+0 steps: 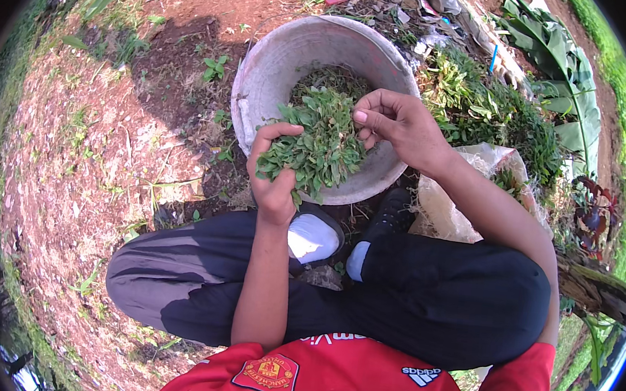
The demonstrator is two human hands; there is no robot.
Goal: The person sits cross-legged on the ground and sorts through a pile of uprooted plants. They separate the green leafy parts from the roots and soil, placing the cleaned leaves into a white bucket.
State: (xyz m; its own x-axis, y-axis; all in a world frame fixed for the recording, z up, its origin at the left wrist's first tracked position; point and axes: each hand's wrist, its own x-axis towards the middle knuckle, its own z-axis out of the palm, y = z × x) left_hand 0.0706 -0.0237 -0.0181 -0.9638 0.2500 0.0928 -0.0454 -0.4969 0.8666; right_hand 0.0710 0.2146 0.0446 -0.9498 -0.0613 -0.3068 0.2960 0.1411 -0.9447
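My left hand grips a dense bunch of leafy green plants, its thumb and index finger spread along the near side. The bunch is held over the mouth of a whitish, dirt-stained bucket in front of my feet. At the bunch's right side is my right hand, thumb and fingertips pinched together. Whether a small piece of plant lies between those fingertips is too small to tell. Loose plant bits lie in the bottom of the bucket, partly hidden by the bunch.
A heap of cut greens lies right of the bucket, beside a pale woven sack. Beyond it are a large banana leaf and litter. A log is at my right knee. Shaded soil with small weeds extends left.
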